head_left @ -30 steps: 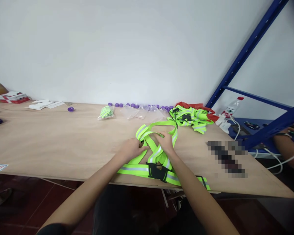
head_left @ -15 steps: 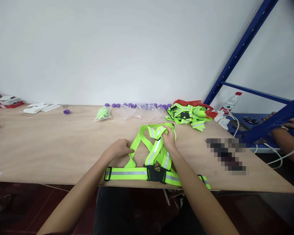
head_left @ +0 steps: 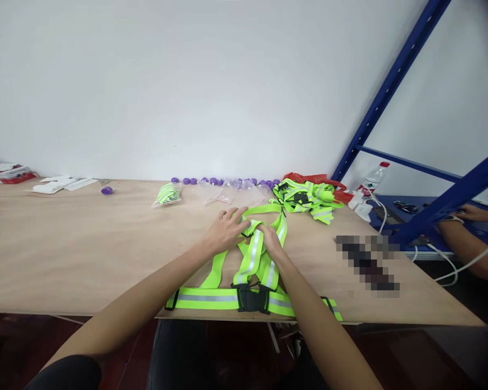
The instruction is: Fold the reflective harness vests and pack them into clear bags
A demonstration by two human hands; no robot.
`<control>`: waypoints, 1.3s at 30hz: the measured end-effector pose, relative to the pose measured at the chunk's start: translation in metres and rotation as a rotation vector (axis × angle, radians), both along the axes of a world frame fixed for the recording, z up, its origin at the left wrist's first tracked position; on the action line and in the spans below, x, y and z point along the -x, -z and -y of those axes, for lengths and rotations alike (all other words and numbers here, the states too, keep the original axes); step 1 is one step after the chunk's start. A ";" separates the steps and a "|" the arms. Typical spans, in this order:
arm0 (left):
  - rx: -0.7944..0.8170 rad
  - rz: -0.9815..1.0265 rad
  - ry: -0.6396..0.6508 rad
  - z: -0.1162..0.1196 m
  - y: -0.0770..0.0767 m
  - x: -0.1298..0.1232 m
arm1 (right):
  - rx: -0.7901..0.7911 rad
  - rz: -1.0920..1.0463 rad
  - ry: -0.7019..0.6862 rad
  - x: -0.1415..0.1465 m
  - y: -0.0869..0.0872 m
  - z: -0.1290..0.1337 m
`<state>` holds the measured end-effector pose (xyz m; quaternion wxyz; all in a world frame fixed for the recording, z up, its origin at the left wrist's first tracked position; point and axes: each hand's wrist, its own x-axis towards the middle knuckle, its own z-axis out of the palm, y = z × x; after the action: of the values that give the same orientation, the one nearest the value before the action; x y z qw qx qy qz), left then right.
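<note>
A neon-yellow reflective vest [head_left: 250,260], made of straps with silver stripes, lies at the table's front edge. Its black buckle [head_left: 254,299] is fastened at the middle of the waist strap. My left hand [head_left: 226,230] has its fingers bent over the upper straps, gripping them from the left; its thumb is partly hidden. My right hand [head_left: 270,242] is closed around the shoulder straps just beside it, with the fingertips hidden under the webbing. One shoulder loop stretches behind both hands towards a bunched pile of similar vests [head_left: 307,197].
A bagged vest [head_left: 167,194], clear plastic bags [head_left: 236,190] and several purple caps [head_left: 213,181] line the back. A red bag [head_left: 337,187] and a bottle [head_left: 374,177] stand right, near a blue rack post [head_left: 384,97]. Another person's arm [head_left: 463,244] is at far right.
My left hand has moved right and away from me, from the left strap to the upper straps beside my right hand. My right hand has drawn the straps slightly nearer. The view has shifted a little.
</note>
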<state>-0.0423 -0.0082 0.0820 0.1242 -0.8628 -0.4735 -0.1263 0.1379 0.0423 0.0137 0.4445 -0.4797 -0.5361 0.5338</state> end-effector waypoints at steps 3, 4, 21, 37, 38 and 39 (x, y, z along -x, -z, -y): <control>0.141 0.271 0.083 -0.015 -0.009 0.012 | 0.021 -0.056 -0.111 0.001 -0.002 0.005; 0.217 0.437 0.100 -0.021 -0.013 0.016 | 0.026 -0.070 -0.141 0.002 -0.002 0.006; 0.433 1.046 -0.503 -0.126 0.024 0.081 | -0.145 -0.011 -0.247 0.007 0.013 0.009; 0.524 0.665 -0.554 -0.067 0.052 0.117 | -0.290 0.039 -0.149 0.011 0.013 0.004; 0.523 0.677 -0.555 -0.072 0.053 0.111 | -0.318 0.051 -0.135 0.011 0.008 0.004; 0.524 0.690 -0.559 -0.077 0.054 0.105 | -0.348 0.068 -0.117 0.010 0.002 0.006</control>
<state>-0.1469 0.0686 0.0282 -0.2306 -0.6136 -0.7151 -0.2428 0.1275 0.0365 0.0116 0.4704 -0.3813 -0.6622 0.4414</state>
